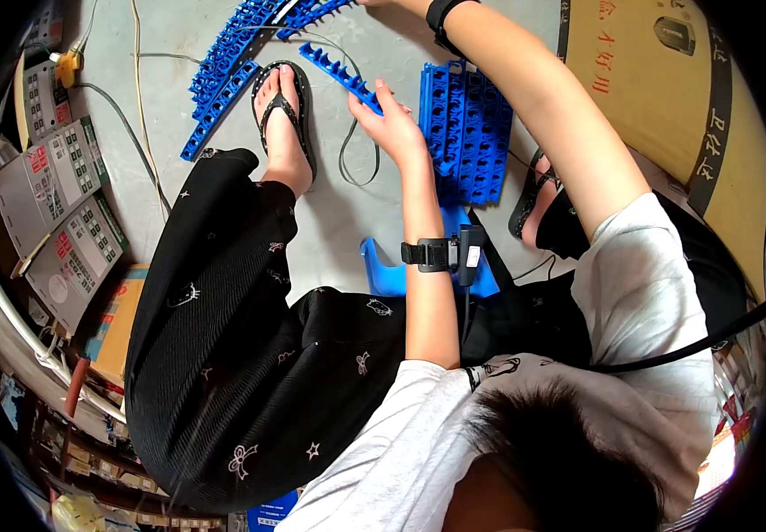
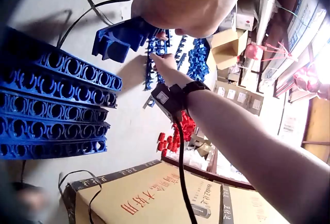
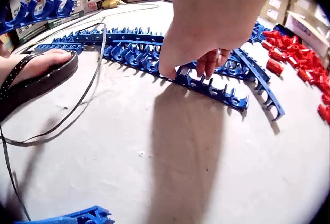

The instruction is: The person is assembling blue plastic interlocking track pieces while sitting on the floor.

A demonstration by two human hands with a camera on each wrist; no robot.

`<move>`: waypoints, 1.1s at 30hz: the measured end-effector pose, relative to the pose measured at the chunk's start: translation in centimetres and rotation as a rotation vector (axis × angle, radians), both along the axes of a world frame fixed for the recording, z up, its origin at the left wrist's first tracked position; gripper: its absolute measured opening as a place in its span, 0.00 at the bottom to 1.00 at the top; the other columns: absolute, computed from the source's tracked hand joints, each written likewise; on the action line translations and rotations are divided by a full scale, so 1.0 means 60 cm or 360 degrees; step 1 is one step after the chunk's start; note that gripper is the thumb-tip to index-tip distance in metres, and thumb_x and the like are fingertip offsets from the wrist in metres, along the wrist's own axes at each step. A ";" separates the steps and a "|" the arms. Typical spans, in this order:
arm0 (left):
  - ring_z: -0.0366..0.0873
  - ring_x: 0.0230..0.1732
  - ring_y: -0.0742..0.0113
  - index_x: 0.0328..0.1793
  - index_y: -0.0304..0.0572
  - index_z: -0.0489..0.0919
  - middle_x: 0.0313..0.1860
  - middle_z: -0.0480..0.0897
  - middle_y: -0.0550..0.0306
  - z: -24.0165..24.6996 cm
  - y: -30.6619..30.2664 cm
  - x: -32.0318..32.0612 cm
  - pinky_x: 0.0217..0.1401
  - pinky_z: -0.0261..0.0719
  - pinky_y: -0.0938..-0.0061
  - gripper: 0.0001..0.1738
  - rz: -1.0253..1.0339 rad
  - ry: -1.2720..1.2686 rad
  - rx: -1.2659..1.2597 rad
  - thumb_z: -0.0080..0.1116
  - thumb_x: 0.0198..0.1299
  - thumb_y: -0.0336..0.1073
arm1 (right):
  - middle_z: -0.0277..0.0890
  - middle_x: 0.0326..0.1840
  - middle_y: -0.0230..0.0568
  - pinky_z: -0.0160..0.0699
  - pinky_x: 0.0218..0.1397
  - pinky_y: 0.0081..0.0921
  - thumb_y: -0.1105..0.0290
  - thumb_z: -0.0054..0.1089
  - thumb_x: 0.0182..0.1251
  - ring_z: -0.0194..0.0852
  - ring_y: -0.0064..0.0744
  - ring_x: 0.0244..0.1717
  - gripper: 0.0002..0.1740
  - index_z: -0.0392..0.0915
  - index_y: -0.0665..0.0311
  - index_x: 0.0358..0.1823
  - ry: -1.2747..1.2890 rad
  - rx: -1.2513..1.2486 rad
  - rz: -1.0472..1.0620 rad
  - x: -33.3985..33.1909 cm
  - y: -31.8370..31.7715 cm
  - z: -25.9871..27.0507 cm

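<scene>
My left hand [image 1: 396, 131] grips one end of a blue plastic clip strip [image 1: 337, 73], a narrow bar with a row of open C-shaped clips, held above the floor. In the left wrist view, the end of this strip [image 2: 121, 38] sticks out beside the palm. Farther forward, my right hand [image 3: 191, 41] reaches down to the floor, its thumb and fingers pinching another blue clip strip [image 3: 219, 94]. More strips [image 3: 131, 56] lie behind and beside it, some overlapping. Part of the right fingers is hidden behind the hand.
A stack of blue clip strips [image 1: 463, 133] stands near the left forearm. Red plastic pieces [image 3: 301, 61] are heaped on the floor. A large cardboard box [image 1: 649, 97] is at the right, smaller boxes [image 1: 50, 191] at the left. A sandalled foot [image 1: 283, 124] and cables [image 1: 361, 168] lie nearby.
</scene>
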State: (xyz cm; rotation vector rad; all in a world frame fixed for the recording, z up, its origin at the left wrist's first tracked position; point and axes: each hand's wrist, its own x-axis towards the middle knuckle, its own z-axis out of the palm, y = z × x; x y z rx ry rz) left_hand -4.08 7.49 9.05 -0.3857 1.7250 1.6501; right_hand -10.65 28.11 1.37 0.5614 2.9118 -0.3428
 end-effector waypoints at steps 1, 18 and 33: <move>0.64 0.18 0.79 0.50 0.38 0.63 0.27 0.67 0.60 -0.008 0.003 0.003 0.16 0.59 0.85 0.18 0.0079 0.0008 0.0034 0.47 0.60 0.41 | 0.65 0.46 0.49 0.61 0.52 0.38 0.63 0.61 0.43 0.60 0.46 0.51 0.27 0.68 0.65 0.46 -0.0028 0.0031 -0.0025 -0.001 -0.005 0.015; 0.67 0.19 0.74 0.38 0.40 0.64 0.25 0.67 0.60 -0.012 0.000 0.016 0.15 0.62 0.82 0.12 0.0138 -0.0023 0.0086 0.44 0.61 0.42 | 0.67 0.45 0.44 0.60 0.55 0.33 0.68 0.58 0.41 0.60 0.42 0.53 0.21 0.71 0.66 0.41 0.0092 0.0422 0.0249 0.036 -0.029 0.013; 0.67 0.18 0.74 0.32 0.41 0.65 0.24 0.67 0.61 -0.011 -0.004 0.020 0.15 0.61 0.81 0.12 0.0171 0.0007 0.0156 0.45 0.60 0.41 | 0.76 0.30 0.34 0.67 0.44 0.30 0.69 0.54 0.47 0.74 0.35 0.38 0.05 0.76 0.56 0.28 -0.0225 0.0469 0.0600 0.038 -0.041 -0.030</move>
